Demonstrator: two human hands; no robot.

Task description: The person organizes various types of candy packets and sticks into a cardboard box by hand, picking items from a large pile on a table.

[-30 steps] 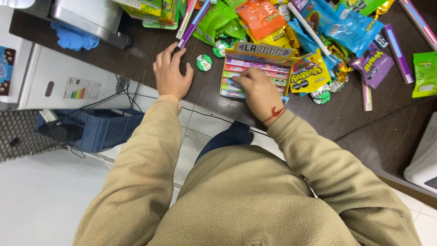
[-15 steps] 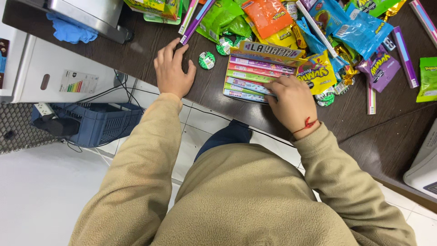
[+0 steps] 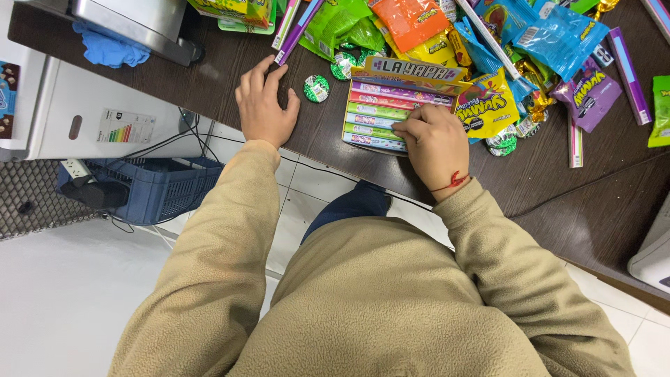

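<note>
The right hand (image 3: 434, 141) pinches a thin bar in the open cardboard display box of striped candy sticks (image 3: 380, 115), sticks lying crosswise (left-right); the left hand (image 3: 264, 106) rests flat, empty, just left.

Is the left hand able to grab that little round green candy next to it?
Probably yes. The left hand lies flat on the table, and the round green candy sits just beside it with nothing between.

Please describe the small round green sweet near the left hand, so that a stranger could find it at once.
On the dark wooden counter, look between the left hand, which lies flat, and the open box of candy sticks under the right hand. There lies a round sweet in green and white foil. Unlike the similar green sweets by the candy pile, it lies alone on bare wood.
</note>
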